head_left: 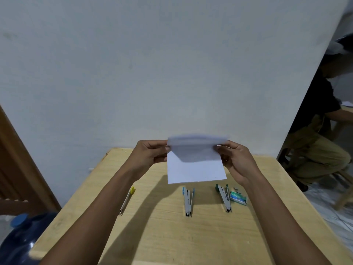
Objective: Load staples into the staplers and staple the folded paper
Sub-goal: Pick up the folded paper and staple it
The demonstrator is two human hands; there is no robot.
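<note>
I hold a white sheet of paper in the air above the table, its top part bent over towards me and blurred. My left hand pinches its upper left edge, and my right hand pinches the upper right edge. Below the paper three staplers lie on the wooden table: a yellow-tipped one at the left, a blue one in the middle lying opened out, and a green one at the right, also opened out. A green staple box sits just right of the green stapler.
A few loose staple strips lie behind the box. A blue water jug stands left of the table. A brown door is at the far left. A seated person is at the right. A white wall rises behind the table.
</note>
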